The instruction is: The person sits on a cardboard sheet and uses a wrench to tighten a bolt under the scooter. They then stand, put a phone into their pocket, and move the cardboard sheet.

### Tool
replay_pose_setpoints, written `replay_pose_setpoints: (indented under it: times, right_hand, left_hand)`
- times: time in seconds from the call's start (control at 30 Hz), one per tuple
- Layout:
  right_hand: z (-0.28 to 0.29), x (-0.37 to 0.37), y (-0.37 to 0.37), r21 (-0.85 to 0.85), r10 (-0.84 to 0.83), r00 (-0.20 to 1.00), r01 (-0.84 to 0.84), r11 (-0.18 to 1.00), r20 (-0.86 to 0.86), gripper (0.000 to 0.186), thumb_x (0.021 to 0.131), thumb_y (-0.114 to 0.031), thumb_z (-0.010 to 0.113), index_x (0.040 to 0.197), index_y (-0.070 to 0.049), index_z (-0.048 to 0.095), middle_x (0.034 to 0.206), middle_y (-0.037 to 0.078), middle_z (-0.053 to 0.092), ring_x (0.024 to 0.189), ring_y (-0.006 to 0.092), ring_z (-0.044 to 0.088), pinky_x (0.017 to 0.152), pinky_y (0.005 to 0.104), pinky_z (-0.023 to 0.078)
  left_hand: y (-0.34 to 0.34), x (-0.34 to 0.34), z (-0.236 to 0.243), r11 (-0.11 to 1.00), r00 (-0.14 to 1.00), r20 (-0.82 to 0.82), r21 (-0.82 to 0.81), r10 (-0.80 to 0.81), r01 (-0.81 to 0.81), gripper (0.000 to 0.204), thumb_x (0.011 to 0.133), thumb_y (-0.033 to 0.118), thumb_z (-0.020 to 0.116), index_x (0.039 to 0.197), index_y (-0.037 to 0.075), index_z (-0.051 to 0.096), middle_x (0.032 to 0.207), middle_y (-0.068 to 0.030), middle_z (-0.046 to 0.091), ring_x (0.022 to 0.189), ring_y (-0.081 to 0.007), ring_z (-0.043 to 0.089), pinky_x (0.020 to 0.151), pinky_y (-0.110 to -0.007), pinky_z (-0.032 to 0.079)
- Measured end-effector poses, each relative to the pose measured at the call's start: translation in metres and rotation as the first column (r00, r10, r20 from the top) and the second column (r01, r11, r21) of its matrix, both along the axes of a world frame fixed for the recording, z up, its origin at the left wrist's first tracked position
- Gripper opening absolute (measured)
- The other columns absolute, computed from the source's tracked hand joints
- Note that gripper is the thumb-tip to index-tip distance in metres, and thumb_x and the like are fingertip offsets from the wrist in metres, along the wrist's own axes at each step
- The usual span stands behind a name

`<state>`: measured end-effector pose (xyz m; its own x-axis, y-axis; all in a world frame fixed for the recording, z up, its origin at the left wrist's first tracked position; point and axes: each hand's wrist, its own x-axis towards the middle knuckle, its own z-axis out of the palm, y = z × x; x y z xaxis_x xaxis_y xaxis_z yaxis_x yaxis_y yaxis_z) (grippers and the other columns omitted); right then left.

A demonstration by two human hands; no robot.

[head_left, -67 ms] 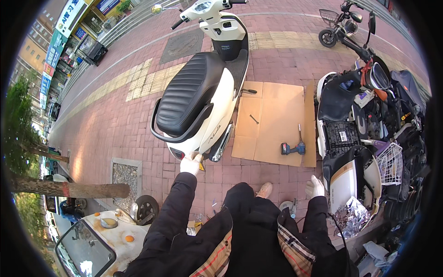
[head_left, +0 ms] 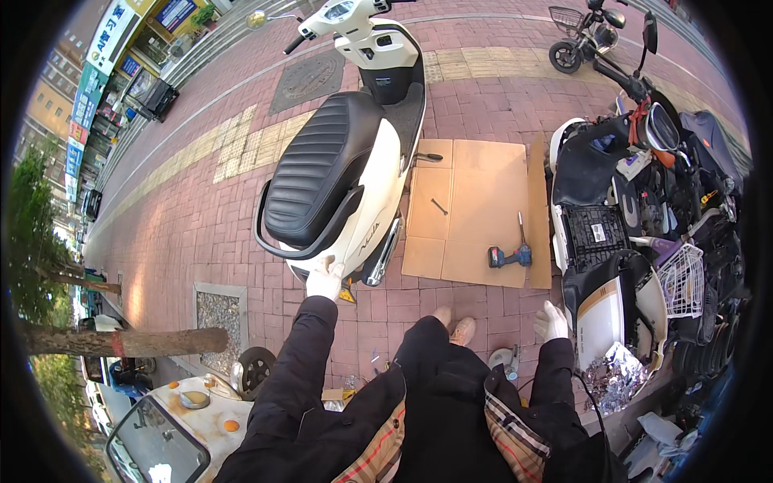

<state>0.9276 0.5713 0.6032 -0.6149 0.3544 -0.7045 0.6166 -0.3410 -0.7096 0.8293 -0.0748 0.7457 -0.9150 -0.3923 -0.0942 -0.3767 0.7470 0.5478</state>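
Observation:
A white scooter with a ribbed black seat stands upright in front of me, to the left. My left hand, in a white glove, is at its tail, with bent fingers against the white panel beside the tail light. The glove covers part of the tail, so the exact grip is partly hidden. My right hand, also gloved in white, hangs low to the right. Its fingers are stretched out and hold nothing. It is near a second, partly stripped scooter.
Flattened cardboard lies right of the scooter, bearing a blue cordless driver and a wrench. A white wire basket and piled parts lie far right. A tree trunk and a rusty white vehicle are at left.
The scooter and my left hand sit slightly further left in the picture, as the whole view has shifted a little. My right hand stays nearly in place, fingers still extended.

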Motion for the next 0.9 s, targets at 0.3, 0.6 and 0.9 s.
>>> replay_pose_setpoints:
  times: [0.3, 0.6, 0.9]
  right_hand:
    - [-0.044, -0.065, -0.012, -0.022, -0.115, 0.993, 0.116, 0.993, 0.024, 0.058, 0.099, -0.035, 0.085, 0.138, 0.003, 0.065, 0.096, 0.004, 0.068, 0.073, 0.0093, 0.06, 0.064, 0.0253, 0.049]
    - [-0.334, -0.158, -0.051, 0.062, -0.181, 0.972, 0.173, 0.983, 0.152, 0.082, 0.094, -0.036, 0.09, 0.153, 0.007, 0.053, 0.093, 0.004, 0.065, 0.073, 0.009, 0.059, 0.063, 0.0249, 0.048]
    - [-0.596, -0.249, -0.064, 0.358, -0.238, 0.969, 0.197, 0.913, 0.072, 0.109, 0.081, -0.052, 0.095, 0.147, 0.023, 0.054, 0.139, 0.036, 0.07, 0.127, 0.038, 0.071, 0.109, 0.0397, 0.054]
  left_hand:
    - [-0.017, -0.177, -0.034, 0.893, 0.971, 0.227, -0.417, -0.078, 0.169, 0.061, 0.094, 0.038, 0.08, 0.138, 0.0, 0.064, 0.118, -0.0301, 0.076, 0.111, -0.0488, 0.075, 0.099, -0.053, 0.059]
    - [0.0, -0.171, -0.046, 0.752, 0.998, 0.044, -0.659, 0.049, -0.008, 0.063, 0.089, 0.041, 0.088, 0.131, -0.001, 0.066, 0.103, -0.0302, 0.079, 0.099, -0.0485, 0.079, 0.088, -0.052, 0.061]
    - [-0.028, -0.161, -0.086, 0.346, 0.945, -0.3, -0.879, 0.129, -0.327, 0.075, 0.1, 0.053, 0.073, 0.156, 0.006, 0.058, 0.144, -0.0244, 0.071, 0.129, -0.0429, 0.07, 0.11, -0.046, 0.052]
